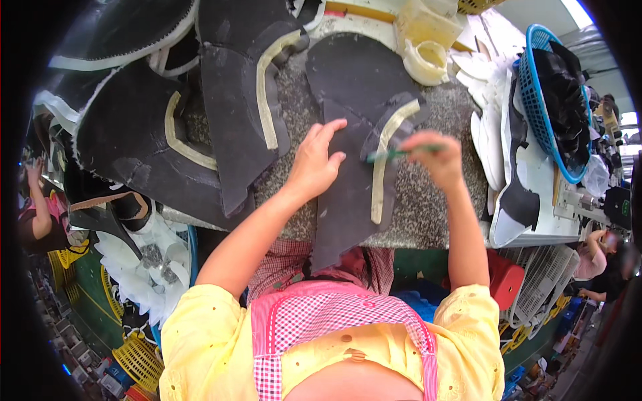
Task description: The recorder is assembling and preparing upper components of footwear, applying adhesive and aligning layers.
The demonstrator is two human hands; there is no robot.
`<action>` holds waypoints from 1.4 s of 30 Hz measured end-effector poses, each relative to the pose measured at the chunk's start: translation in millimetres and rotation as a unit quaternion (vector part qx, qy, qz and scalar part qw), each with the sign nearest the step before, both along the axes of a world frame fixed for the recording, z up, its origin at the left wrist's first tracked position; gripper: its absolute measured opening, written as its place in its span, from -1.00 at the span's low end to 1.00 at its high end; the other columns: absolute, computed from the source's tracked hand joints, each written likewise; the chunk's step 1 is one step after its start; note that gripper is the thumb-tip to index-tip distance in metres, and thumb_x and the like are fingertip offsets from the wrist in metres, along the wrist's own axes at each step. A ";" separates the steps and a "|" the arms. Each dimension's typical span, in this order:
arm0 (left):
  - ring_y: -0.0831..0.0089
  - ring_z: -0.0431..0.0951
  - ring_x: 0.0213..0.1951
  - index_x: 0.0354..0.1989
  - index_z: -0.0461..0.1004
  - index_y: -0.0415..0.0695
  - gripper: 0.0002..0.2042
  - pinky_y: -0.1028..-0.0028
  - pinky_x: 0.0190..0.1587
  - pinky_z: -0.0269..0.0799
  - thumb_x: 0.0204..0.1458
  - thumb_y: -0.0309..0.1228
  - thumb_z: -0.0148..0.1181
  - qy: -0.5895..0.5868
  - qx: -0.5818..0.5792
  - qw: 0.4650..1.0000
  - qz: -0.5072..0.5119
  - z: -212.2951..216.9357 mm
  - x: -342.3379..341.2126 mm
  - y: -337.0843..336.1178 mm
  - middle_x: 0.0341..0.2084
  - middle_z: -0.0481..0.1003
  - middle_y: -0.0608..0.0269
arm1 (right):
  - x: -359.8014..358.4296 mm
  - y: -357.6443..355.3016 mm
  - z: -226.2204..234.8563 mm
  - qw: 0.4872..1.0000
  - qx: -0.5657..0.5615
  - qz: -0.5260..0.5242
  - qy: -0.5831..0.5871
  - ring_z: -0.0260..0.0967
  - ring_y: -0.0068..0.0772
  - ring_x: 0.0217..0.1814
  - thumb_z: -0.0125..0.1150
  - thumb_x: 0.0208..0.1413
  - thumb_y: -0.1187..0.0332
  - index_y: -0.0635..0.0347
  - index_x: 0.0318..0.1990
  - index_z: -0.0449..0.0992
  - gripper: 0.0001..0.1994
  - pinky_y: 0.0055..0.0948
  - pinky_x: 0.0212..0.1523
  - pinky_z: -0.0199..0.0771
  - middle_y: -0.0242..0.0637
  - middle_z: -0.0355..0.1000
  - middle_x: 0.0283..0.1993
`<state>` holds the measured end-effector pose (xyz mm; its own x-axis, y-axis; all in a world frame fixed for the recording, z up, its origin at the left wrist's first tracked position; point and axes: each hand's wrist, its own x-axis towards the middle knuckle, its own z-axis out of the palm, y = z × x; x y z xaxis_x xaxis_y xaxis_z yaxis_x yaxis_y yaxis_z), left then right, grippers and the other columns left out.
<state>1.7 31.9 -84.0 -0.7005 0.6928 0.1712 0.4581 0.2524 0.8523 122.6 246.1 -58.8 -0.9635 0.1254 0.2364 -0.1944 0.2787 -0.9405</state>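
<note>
A black boot upper piece (348, 194) lies on the speckled stone slab (438, 190) in front of me, its narrow end hanging over the near edge. A curved cream tape strip (379, 177) runs along its right side. My left hand (316, 159) rests on the piece's left edge with fingers apart, holding nothing. In my right hand (438, 157) is a slim green brush (394, 154), blurred by motion, its tip over the piece and its handle crossing the strip. More black pieces with similar strips, such as a tall piece (234, 113), lie to the left.
A yellowed plastic pot (426, 61) stands at the slab's far edge. White cut parts (491, 127) are piled on the right, beside a blue basket (535, 100) of black parts. White pieces (144, 257) fill a container at lower left. Other people are at both sides.
</note>
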 end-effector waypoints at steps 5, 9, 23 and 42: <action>0.18 0.38 -0.22 -0.05 0.30 -0.08 -0.52 0.39 -0.15 0.28 -0.27 -0.59 0.15 -0.020 -0.013 1.000 0.007 0.5 -2.7 4.2 -0.31 0.34 0.13 | -29.1 6.4 -2.0 0.974 -0.042 -0.219 0.046 0.36 -0.55 -0.41 0.09 -0.17 0.66 0.28 -0.36 0.51 -0.82 -0.60 -0.40 0.39 -0.31 0.44 -0.35; 0.20 0.38 -0.22 -0.05 0.30 -0.07 -0.53 0.39 -0.17 0.28 -0.26 -0.59 0.15 -0.021 -0.025 0.999 0.020 -1.1 -1.5 5.5 -0.32 0.34 0.14 | 26.6 -27.4 -8.6 0.997 0.049 0.056 0.023 0.36 -0.40 -0.55 0.16 -0.22 0.57 0.30 -0.47 0.52 -0.91 -0.51 -0.51 0.36 -0.24 0.44 -0.54; 0.40 0.39 -0.40 -0.14 0.41 -0.04 -0.69 0.50 -0.38 0.34 -0.14 -0.38 0.18 0.005 0.011 1.000 -0.016 -1.7 -0.3 -13.7 -0.33 0.35 0.21 | -82.0 -12.7 39.2 0.972 -0.093 -0.209 0.062 0.24 -0.68 -0.67 0.05 0.02 0.47 0.22 -0.24 0.41 -0.87 -0.72 -0.68 0.24 -0.40 0.37 -0.50; 0.46 0.39 -0.55 -0.34 0.51 -0.14 -0.79 0.52 -0.46 0.32 -0.25 -0.48 0.24 -0.048 0.029 0.998 0.029 -9.3 -4.2 -18.8 -0.47 0.37 0.24 | -189.6 -37.0 15.4 0.978 -0.019 -0.195 0.065 0.27 -0.65 -0.71 0.06 0.01 0.43 0.15 -0.33 0.41 -0.93 -0.64 -0.68 0.24 -0.40 0.37 -0.61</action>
<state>-2.5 13.1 -93.4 -0.7547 0.6408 0.1408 0.3603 0.2254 0.9052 -67.0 209.2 -43.4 -0.8024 0.4895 0.3415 -0.1983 0.3210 -0.9261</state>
